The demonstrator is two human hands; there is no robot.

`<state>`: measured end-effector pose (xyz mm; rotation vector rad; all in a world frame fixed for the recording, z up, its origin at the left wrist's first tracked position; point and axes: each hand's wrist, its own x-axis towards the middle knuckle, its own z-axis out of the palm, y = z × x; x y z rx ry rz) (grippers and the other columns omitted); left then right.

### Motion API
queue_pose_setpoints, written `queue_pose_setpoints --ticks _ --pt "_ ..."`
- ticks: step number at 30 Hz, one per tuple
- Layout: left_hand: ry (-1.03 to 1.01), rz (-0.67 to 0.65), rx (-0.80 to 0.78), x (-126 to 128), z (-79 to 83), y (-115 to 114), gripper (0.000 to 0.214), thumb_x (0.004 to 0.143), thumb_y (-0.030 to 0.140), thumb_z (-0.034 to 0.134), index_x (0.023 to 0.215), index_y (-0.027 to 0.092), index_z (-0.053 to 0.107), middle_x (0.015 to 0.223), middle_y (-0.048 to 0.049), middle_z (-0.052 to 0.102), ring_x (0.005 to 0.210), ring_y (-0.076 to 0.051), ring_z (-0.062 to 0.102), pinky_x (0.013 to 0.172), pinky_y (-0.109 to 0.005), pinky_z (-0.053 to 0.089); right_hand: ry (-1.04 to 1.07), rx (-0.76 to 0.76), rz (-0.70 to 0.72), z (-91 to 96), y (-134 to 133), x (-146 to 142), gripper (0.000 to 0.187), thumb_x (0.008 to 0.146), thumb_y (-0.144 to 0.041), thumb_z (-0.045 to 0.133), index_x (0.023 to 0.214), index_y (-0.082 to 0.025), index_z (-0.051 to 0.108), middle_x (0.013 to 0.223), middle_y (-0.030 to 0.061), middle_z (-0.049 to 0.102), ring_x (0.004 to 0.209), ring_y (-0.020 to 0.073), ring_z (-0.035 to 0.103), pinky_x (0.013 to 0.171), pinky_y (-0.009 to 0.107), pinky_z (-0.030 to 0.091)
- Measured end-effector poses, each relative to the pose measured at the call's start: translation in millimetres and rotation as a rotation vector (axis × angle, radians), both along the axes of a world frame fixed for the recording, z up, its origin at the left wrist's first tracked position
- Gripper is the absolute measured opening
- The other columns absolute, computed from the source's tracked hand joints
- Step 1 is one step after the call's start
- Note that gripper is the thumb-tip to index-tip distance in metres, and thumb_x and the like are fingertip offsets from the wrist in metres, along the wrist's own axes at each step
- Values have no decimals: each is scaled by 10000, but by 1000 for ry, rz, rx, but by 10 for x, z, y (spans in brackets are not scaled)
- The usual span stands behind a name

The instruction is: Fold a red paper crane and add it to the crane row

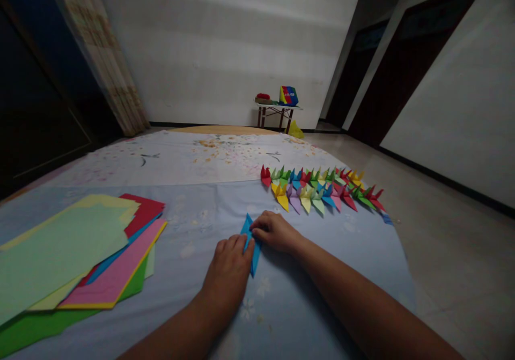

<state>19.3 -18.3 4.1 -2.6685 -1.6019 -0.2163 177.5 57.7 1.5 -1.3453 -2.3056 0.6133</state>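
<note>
A blue sheet of origami paper (256, 259), folded into a narrow diamond, lies on the tablecloth in front of me. My left hand (228, 263) holds its left side, fingers closed together and pressing down on it. On the other side, my right hand (278, 231) is closed in a pinch at the paper's upper right edge. The fingers of both hands hide part of the folds. Beyond my right hand stand rows of folded paper cranes (306, 198) in red, yellow, green, blue, pink and purple.
Loose coloured paper sheets (64, 252) are stacked at the left. A pale blue floral tablecloth (193, 210) covers the round table. Against the far wall, a small side table (277, 107) carries a colourful box (288, 96). Dark doors (414, 54) stand at the right.
</note>
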Motion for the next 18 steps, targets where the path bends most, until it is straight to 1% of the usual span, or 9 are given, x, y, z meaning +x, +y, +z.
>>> queue_pose_setpoints --ticks 3,7,10,14,18 --pt "6 4 -9 13 8 5 398 839 66 395 1202 173 518 1184 -119 557 1087 -255 474 917 -411 351 -76 6 -31 44 74 -60 212 777 -228 530 915 -239 691 820 23 578 822 164 532 793 307 349" --pt "14 6 -12 26 23 6 393 842 70 389 1202 162 517 1177 -120 558 1085 -262 470 919 -415 347 -145 57 -30 61 158 -112 222 782 -254 515 901 -249 703 834 36 577 868 194 521 819 349 323" --pt "23 9 -17 32 33 4 390 844 66 382 1198 148 524 1178 -127 558 1085 -271 471 918 -422 349 -135 75 -44 38 200 -116 242 795 -249 499 935 -245 697 845 43 582 870 189 522 817 335 332" --pt "25 5 -9 30 36 6 397 841 60 383 1204 140 523 1183 -139 557 1087 -279 473 911 -431 352 -111 52 -83 8 242 -112 253 800 -226 491 953 -235 692 861 47 591 860 172 528 804 296 357" --pt "19 2 4 27 17 12 394 849 68 373 1203 148 525 1173 -129 569 1087 -272 481 922 -442 340 -87 50 -107 11 276 -120 265 799 -218 486 972 -231 686 883 51 599 843 165 536 779 281 380"
